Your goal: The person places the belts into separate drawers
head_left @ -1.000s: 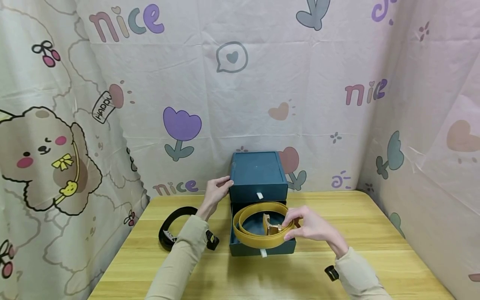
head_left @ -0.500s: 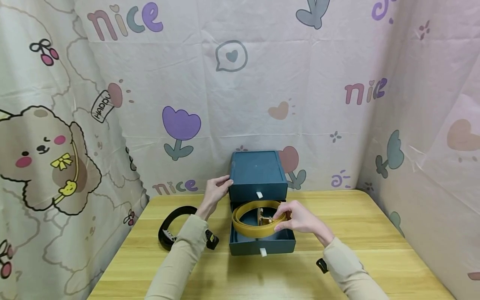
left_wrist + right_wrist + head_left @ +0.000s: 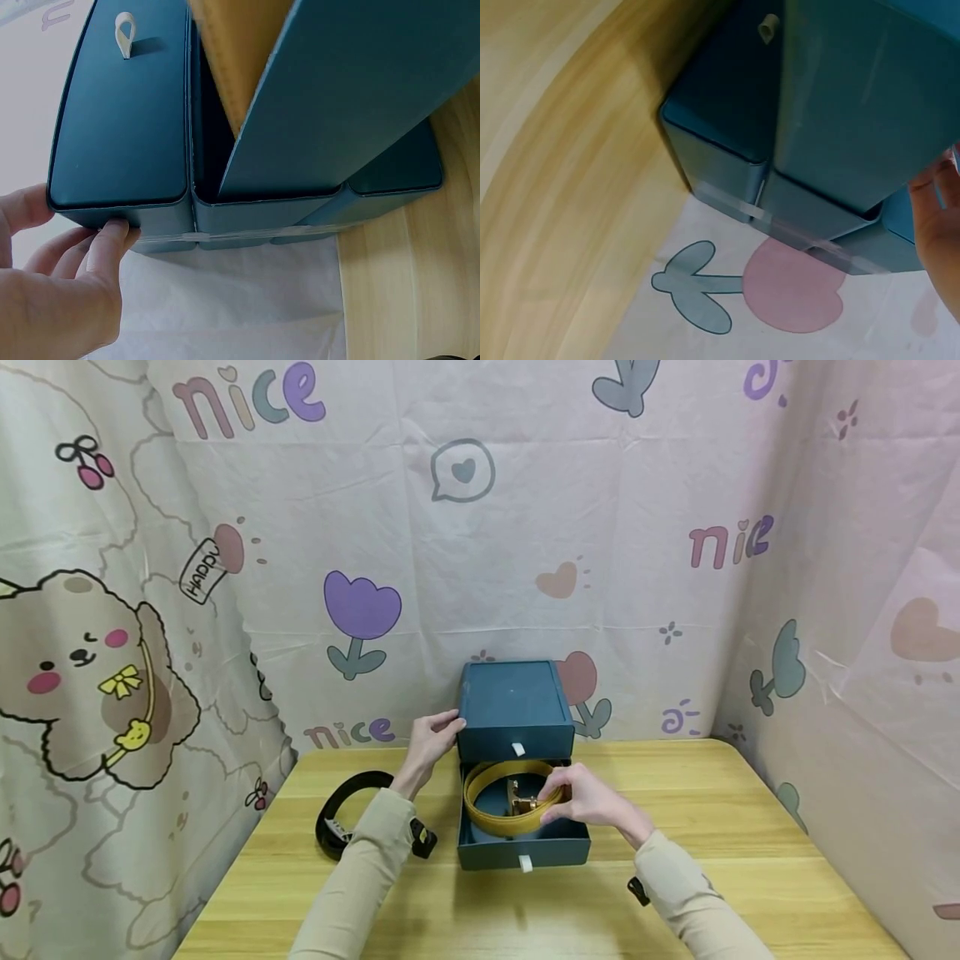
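A dark blue box of stacked drawers [image 3: 513,693] stands at the table's back, its middle drawer [image 3: 491,857] pulled out. My left hand [image 3: 429,750] touches the box's upper left side; in the left wrist view its fingertips [image 3: 112,231] press near the edge. My right hand [image 3: 588,797] pinches a coiled yellow belt [image 3: 480,818] by its right side, beside the gold buckle [image 3: 517,803]. The coil sits within the drawer's outline. In the right wrist view only part of the right hand [image 3: 941,225] shows, and the drawer wall hides the belt.
A coiled black belt [image 3: 326,827] with a silver buckle lies on the wooden table [image 3: 675,827] at the left, partly behind the left sleeve [image 3: 367,852]. Close behind the box hangs a printed curtain [image 3: 480,552]. White pull tabs [image 3: 526,863] stick out from the drawer fronts.
My right hand has moved left and slightly up in the view with the yellow belt, from overhanging the drawer's front and right edges to inside its outline. The left hand stays on the box.
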`<state>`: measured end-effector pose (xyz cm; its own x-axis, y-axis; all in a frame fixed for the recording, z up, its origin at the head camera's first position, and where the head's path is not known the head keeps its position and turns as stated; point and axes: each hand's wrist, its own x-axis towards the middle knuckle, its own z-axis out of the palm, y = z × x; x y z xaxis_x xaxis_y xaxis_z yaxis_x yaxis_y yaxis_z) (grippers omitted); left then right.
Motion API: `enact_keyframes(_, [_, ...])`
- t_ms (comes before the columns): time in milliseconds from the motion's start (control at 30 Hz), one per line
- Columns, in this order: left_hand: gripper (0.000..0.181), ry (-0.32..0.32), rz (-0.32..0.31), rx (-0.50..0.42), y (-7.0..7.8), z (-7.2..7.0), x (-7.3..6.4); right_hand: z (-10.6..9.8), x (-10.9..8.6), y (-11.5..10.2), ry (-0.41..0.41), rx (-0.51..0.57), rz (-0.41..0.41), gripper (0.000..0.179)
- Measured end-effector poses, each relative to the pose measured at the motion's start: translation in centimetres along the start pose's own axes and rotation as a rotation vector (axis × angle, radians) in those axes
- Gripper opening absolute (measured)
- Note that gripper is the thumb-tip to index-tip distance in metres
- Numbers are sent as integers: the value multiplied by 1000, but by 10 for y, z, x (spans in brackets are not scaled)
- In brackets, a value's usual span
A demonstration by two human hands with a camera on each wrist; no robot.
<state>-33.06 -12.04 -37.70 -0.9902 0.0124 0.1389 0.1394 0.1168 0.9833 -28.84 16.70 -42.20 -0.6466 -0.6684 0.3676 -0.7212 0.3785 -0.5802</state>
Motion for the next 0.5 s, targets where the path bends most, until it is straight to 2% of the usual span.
enact_keyframes(133, [43,0,-4,4,0,0,1,3,-1,2,-31,-65,14,18])
enact_keyframes(367, [43,14,-15,13,0,0,0,5,0,-1,-79,-256,43,19])
enact_keyframes(500, [42,18,-13,17,0,1,-1,7,2,-1,-126,-298,64,18])
